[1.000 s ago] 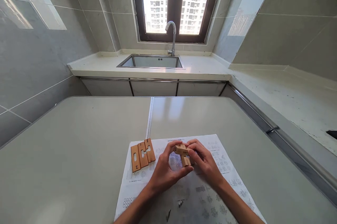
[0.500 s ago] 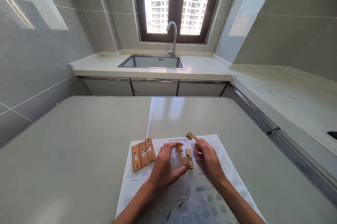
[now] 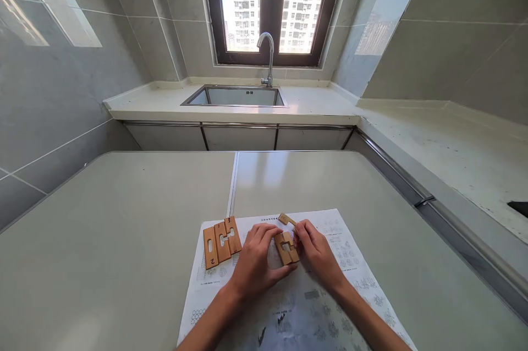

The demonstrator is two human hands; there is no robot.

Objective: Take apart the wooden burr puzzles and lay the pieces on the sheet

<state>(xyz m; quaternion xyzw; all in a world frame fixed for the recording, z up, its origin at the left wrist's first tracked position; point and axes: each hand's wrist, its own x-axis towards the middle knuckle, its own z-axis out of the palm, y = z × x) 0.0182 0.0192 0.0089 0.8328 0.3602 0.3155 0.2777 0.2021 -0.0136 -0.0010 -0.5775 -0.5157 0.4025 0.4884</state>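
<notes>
Two notched wooden puzzle pieces point(image 3: 286, 247) sit side by side between my hands, over a printed instruction sheet point(image 3: 313, 307). My left hand point(image 3: 254, 266) pinches them from the left, thumb under and fingers curled on top. My right hand point(image 3: 315, 252) is closed on a third wooden piece point(image 3: 287, 220) that sticks up and back from my fingertips, right beside the pair. Three more flat notched pieces point(image 3: 221, 241) lie together on the sheet's upper left corner, apart from both hands.
The sheet lies on a pale table point(image 3: 124, 241) with a seam point(image 3: 232, 191) down its middle. Beyond it runs a counter point(image 3: 313, 106) with a steel sink point(image 3: 235, 97) and a tap point(image 3: 269, 59) below a window. Another counter point(image 3: 454, 147) runs along the right.
A second ago both hands held one joined cluster. My right hand pulled one piece off and up, then brought it back down beside the two pieces in my left hand.
</notes>
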